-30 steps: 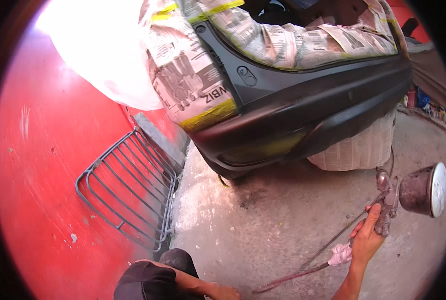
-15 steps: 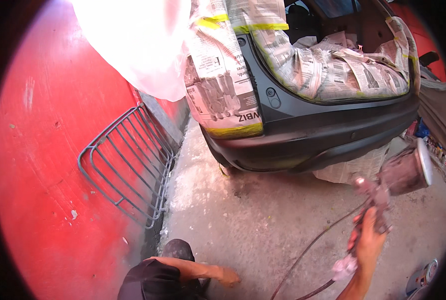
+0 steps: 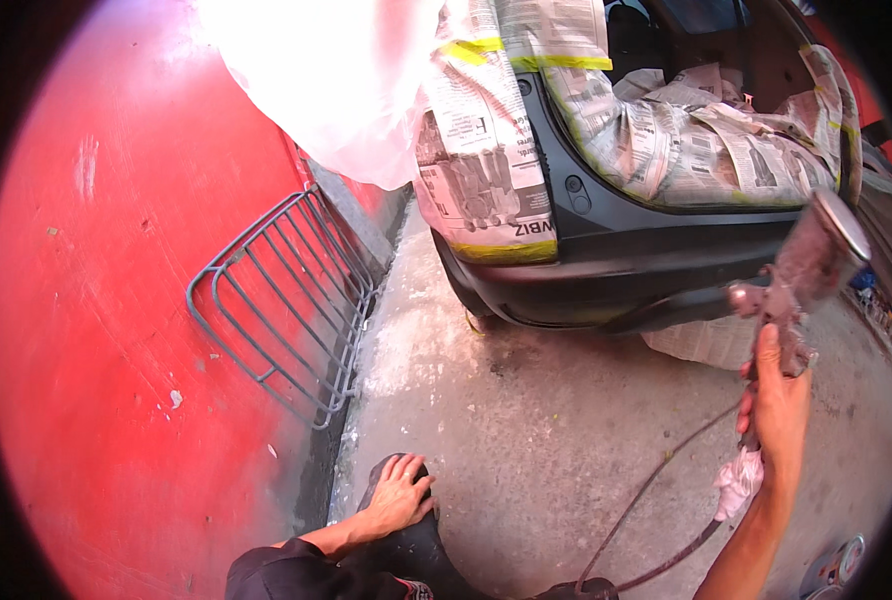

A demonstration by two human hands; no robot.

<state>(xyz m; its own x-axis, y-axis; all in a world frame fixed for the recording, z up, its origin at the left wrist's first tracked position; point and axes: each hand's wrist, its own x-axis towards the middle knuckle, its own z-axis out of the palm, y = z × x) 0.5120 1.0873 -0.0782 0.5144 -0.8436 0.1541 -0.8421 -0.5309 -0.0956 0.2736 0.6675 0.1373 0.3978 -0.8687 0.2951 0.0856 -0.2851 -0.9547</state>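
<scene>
Spray gun (image 3: 778, 305), right of frame!
Crusted, cup (image 3: 811, 255) tilted, gripped by the right hand (image 3: 778, 405); left hand (image 3: 399, 495) spread over a knee (image 3: 377, 477).

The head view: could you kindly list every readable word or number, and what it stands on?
Corner newspaper on the car: bold letters, not copied here; finer print too small.
Newspaper along the rear opening: too small to read.
Can, lower right: too blurred.
Clothing marking: unreadable.

In the right hand (image 3: 781, 415), a paint-crusted spray gun (image 3: 784, 315) is hovering before the right end of the rear bumper (image 3: 586, 295), its lidded cup (image 3: 814, 258) tilting; pink wrapping (image 3: 738, 485) is bulging below its grip, a hose (image 3: 694, 543) curving away from the bumper.
</scene>
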